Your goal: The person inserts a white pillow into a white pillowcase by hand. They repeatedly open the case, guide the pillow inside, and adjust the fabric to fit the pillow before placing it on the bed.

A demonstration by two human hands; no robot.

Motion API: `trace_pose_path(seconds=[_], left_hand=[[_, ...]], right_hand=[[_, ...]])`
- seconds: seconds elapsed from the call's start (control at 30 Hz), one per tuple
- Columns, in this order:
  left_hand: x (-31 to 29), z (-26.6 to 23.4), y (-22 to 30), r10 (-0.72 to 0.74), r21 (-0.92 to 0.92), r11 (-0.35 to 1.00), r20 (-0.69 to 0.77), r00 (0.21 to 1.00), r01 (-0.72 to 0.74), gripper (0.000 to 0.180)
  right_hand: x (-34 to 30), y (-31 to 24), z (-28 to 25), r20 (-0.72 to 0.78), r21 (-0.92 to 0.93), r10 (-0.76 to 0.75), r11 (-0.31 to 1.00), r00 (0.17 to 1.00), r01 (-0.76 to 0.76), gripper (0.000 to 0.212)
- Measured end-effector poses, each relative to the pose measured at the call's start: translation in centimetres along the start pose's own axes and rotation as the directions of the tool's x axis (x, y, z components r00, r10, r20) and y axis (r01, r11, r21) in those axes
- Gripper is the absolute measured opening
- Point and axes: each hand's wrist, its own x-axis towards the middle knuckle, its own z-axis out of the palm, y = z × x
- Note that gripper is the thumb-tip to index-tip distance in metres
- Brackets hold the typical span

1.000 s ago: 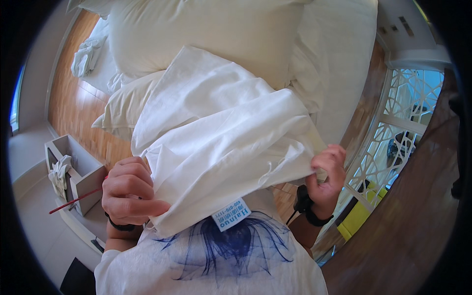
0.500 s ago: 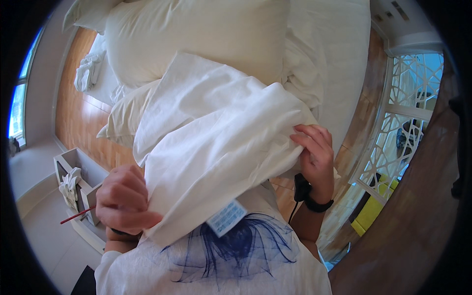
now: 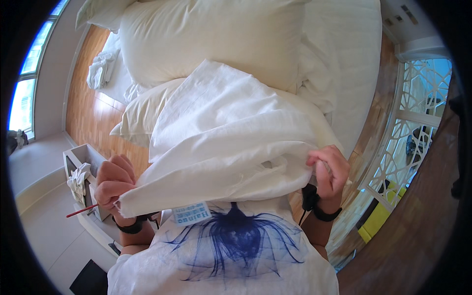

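Observation:
A white pillowcase is stretched between my two hands in front of my chest, its far part lying over cream pillows. My left hand is closed on its left corner. At the right end, the fingers of my right hand pinch the edge. A pale blue printed label hangs from the near hem. Behind the cloth lies a large cream pillow, and another cream pillow sticks out from under the pillowcase on the left. Folds hide part of my right fingertips.
The pillows rest on a bed with a white sheet. Bundled white cloth lies at the far left. A pale open box with crumpled cloth stands left of me. A white lattice screen and a yellow panel are at right.
My hands have spread apart, the left moving outward and the right shifting right and down. The near hem is now pulled wider and flatter, and the label has swung left.

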Motion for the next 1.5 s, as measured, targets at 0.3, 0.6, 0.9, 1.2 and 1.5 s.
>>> trace_pose_path(seconds=[0.3, 0.6, 0.9, 1.2, 1.5], left_hand=[[-0.3, 0.4, -0.1, -0.022, -0.071, 0.997, -0.021, 1.000, 0.020, 0.030], [0.2, 0.6, -0.1, 0.007, -0.060, 0.998, -0.097, 0.995, -0.013, 0.030], [0.6, 0.7, -0.4, 0.054, -0.012, 0.998, -0.032, 0.998, -0.055, 0.030], [0.4, 1.2, -0.6, -0.035, 0.030, 0.999, -0.198, 0.980, 0.041, 0.027], [0.6, 1.7, -0.8, -0.028, 0.010, 1.000, -0.086, 0.996, 0.029, 0.025]], right_hand=[[0.6, 1.8, 2.1, -0.127, -0.327, 0.126, 0.931, 0.984, -0.162, 0.017], [0.4, 2.3, 1.1, -0.423, -0.232, 0.067, 0.956, 0.904, -0.179, 0.012], [-1.2, 3.2, 0.8, -0.264, -0.090, 0.539, 0.812, 0.800, -0.576, 0.009], [-1.7, 3.9, -0.5, -0.393, 0.247, 0.477, 0.878, 0.786, -0.409, 0.010], [-1.5, -0.4, -0.9, -0.112, -0.235, -0.003, 0.972, 0.994, -0.024, 0.015]])
